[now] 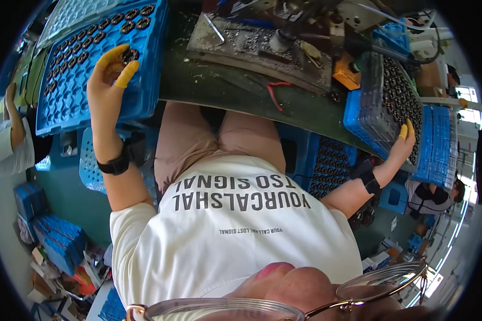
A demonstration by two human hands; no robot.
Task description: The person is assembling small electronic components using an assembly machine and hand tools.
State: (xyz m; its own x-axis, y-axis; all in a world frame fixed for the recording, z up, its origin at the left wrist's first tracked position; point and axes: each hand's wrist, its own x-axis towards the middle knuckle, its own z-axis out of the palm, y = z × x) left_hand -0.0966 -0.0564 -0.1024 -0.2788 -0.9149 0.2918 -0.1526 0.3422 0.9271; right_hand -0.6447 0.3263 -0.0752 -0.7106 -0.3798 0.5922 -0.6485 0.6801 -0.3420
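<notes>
My left hand [106,88], with yellow finger covers, pinches a small dark round part [129,55] with copper-coloured areas between thumb and fingers. It is over the near right side of a blue tray [139,91], whose round pockets hold rows of similar parts [82,45] toward the far side. At the right, my right hand [403,143] has its yellow-covered fingertips close together against densely packed dark parts [399,91] in a clear-walled tray [367,101]. Whatever lies between those fingers is hidden.
A grimy metal plate [251,59] with scraps stands under a machine at the table's far middle. Red-handled pliers [275,96] lie nearer me. An orange box [347,72] sits by the right tray. Stacked blue trays [436,144] stand far right; another person [16,139] is at left.
</notes>
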